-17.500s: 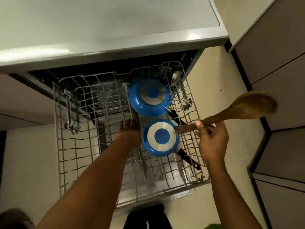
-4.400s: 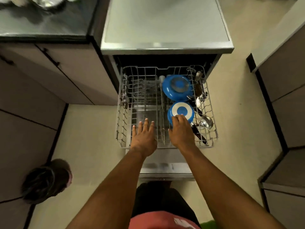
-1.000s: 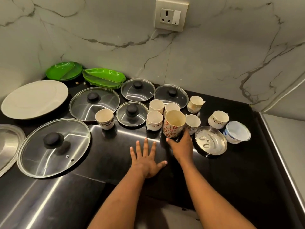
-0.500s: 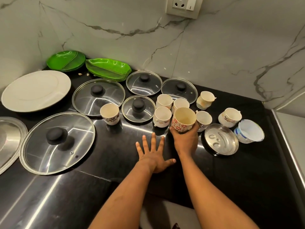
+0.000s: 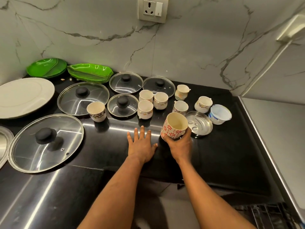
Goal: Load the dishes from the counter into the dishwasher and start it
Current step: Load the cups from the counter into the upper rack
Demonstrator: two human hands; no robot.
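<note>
Item: red-flowered mug (image 5: 175, 126), tilted, over the tabletop (image 5: 222, 154) beside a steel lid (image 5: 198, 123). Right grip (image 5: 179, 146) was clamped round its base; left grip (image 5: 142, 146) lay flat, fingers spread. Step judged: fetching cups. Next called for carriage to the dishwasher.

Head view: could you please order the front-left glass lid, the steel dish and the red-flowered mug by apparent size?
Largest: front-left glass lid, clearly.
Then steel dish and red-flowered mug: they look alike; the right hand holds the mug nearer the camera, so unranked.
</note>
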